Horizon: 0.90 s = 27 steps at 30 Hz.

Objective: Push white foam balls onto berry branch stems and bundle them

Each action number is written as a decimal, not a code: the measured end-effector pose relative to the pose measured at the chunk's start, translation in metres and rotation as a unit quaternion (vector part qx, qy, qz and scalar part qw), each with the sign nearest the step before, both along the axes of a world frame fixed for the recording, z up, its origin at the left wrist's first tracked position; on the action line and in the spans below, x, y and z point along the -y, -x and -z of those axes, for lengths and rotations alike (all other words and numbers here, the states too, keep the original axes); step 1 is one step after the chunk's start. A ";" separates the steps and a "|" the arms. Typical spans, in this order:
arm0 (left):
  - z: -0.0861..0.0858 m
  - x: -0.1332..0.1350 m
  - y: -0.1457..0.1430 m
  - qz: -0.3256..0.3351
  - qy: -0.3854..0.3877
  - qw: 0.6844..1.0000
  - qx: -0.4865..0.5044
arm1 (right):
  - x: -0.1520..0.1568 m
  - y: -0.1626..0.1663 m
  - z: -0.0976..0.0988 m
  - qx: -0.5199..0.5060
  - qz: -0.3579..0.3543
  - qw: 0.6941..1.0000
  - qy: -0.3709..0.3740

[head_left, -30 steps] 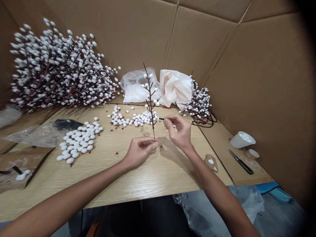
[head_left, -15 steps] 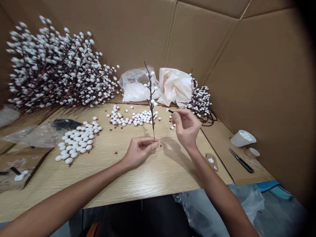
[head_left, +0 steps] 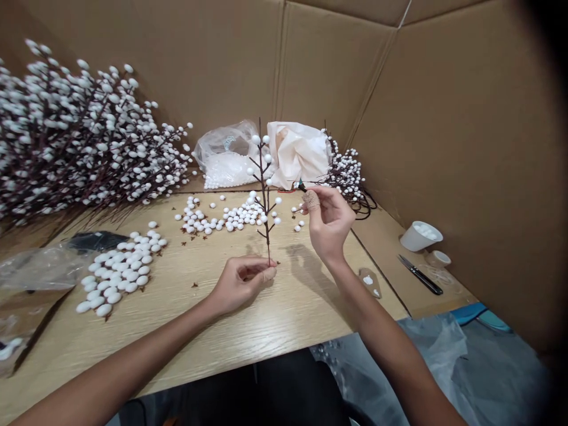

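Note:
My left hand [head_left: 239, 284] pinches the bottom of an upright artificial branch [head_left: 268, 231] between thumb and fingertips. Its dark brown stem carries short side twigs, some tipped with white berries and some bare. To its right, my right hand [head_left: 331, 228] is closed on a thin dark stick [head_left: 302, 187] with a bit of white at its tip. The stick is apart from the branch, and most of it is hidden by the fingers. Tape-like tan wrapping covers the right thumb. Behind the branch lies a loose group of white berries [head_left: 242, 216].
More white berries [head_left: 118, 269] lie at left beside clear plastic bags [head_left: 39, 266]. Finished-looking berry branches [head_left: 89, 142] are heaped at back left. A bag of white beads [head_left: 231, 168] stands behind. At right are a white cup [head_left: 420, 236], a black-handled knife [head_left: 421, 275] and a cardboard scrap [head_left: 370, 283].
The branch has turned in my left hand, so its twigs now spread to both sides. My view has swung slightly right. The right hand keeps the stick beside the branch.

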<state>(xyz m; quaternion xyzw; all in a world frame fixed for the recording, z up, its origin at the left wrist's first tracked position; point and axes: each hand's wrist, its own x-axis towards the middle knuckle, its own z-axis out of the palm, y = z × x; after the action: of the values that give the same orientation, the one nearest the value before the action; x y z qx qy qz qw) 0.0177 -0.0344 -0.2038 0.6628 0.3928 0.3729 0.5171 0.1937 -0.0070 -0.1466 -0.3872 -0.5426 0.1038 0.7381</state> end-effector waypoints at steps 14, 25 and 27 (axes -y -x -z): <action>0.003 0.000 0.004 0.072 -0.030 0.996 -0.039 | -0.001 -0.004 0.003 0.047 -0.025 0.999 0.008; 0.002 0.000 0.004 0.077 -0.041 0.996 -0.038 | -0.001 -0.004 0.005 0.061 -0.026 0.998 -0.012; 0.002 0.000 0.004 0.076 -0.040 0.996 -0.037 | -0.001 -0.004 0.005 0.061 -0.026 0.998 -0.015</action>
<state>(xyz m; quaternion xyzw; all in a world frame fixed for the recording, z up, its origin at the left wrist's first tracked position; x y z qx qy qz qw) 0.0137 -0.0348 -0.2058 0.7238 0.3452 0.3235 0.5023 0.1977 -0.0064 -0.1515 -0.3677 -0.5981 0.0912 0.7062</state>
